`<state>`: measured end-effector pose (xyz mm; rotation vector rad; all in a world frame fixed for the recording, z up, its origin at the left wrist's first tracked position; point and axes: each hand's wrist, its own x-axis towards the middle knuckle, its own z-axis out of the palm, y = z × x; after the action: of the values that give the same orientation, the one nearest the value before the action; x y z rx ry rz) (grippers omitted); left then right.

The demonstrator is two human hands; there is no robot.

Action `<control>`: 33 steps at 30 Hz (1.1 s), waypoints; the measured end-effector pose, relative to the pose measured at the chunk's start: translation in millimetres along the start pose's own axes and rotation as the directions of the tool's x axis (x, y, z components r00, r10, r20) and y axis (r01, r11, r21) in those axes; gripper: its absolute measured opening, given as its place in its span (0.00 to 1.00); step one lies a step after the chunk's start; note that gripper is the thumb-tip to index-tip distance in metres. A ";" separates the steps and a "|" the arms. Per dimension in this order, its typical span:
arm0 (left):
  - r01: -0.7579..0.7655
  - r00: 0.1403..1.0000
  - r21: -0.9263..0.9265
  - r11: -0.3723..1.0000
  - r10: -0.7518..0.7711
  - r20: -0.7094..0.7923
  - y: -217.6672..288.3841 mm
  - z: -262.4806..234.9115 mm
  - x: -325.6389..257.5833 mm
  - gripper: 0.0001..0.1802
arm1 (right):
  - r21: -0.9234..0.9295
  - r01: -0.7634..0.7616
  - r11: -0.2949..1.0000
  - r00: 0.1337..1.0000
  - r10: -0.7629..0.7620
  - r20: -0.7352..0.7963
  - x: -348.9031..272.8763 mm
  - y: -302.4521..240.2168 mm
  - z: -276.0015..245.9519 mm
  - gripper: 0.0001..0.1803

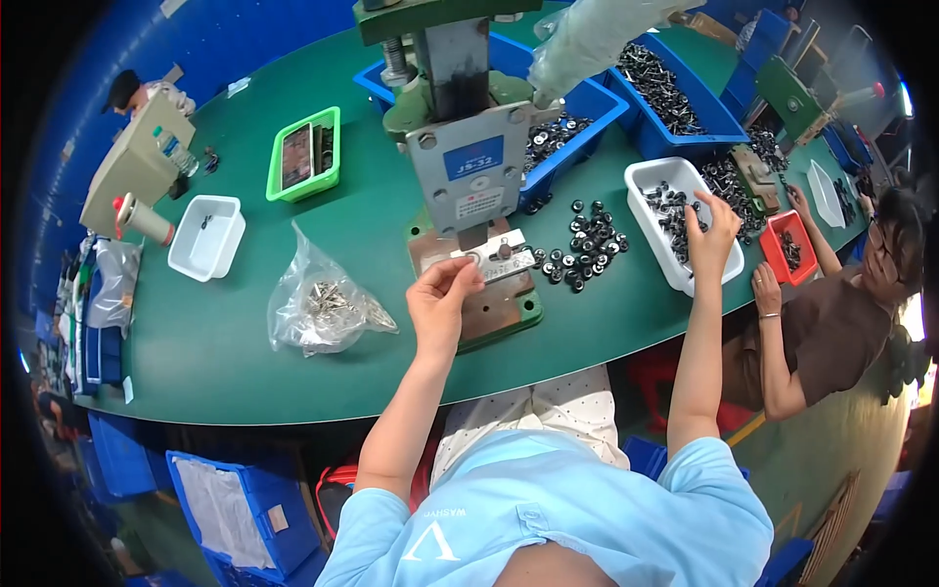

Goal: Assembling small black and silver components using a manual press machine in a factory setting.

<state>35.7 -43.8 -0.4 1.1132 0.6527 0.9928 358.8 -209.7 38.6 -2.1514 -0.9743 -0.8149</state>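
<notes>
"Hands, quick?"
"Left hand (442,295): thumb and index pinched nearly together at the silver rectangular metal block (507,262), twelve o'clock; can't tell if a part's between them. Right hand (714,233): half open, fingers curled over the white rectangular plastic tray (653,233), two o'clock; grip unclear."

"Parts?"
"Small dark parts (671,209) in that tray. Round black-and-silver pieces (590,240) loose at one o'clock, between tray and green-and-grey steel bench press (464,137)."

"Risks?"
"Worst: crushed fingertips, if the press's grey metal ram (473,238) drops with the left hand that close. A part set off-centre on the block could get bent. Heaped parts tangle, so the right hand might lift two. Swinging left low, it could scatter the loose pieces."
</notes>
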 end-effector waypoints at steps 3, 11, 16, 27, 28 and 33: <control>-0.001 1.000 -0.014 1.000 0.001 -0.028 -3.2 1.7 7.8 0.08 | 0.177 -0.035 0.984 0.995 0.019 0.096 -16.4 -16.9 -6.0 0.09; -0.046 0.999 0.011 0.999 0.046 -0.017 -5.0 -0.1 7.7 0.08 | 0.317 -0.142 0.938 0.986 0.106 0.128 -37.8 -43.2 -8.5 0.05; -0.037 0.999 0.026 0.999 0.037 -0.016 -4.0 -0.6 15.8 0.08 | 0.369 -0.095 0.925 0.990 0.048 0.133 -32.9 -56.9 4.1 0.05; 0.024 0.999 -0.051 0.998 -0.025 -0.027 3.1 8.0 19.1 0.10 | 0.291 -0.009 0.957 0.898 -0.120 0.423 -18.2 -75.4 100.2 0.08; 0.024 0.999 -0.053 0.998 -0.026 -0.023 3.1 9.5 20.2 0.10 | 0.245 -0.010 0.970 0.889 -0.103 0.447 -17.0 -79.6 105.1 0.09; 0.086 0.996 -0.095 0.992 -0.084 0.025 9.4 5.6 18.8 0.12 | 0.117 0.070 0.991 0.833 -0.122 0.539 -10.8 -84.3 122.8 0.05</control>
<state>45.6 -28.2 11.0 1.0028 0.6243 0.9293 318.9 -78.1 -19.9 -2.3133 -1.3803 -0.1727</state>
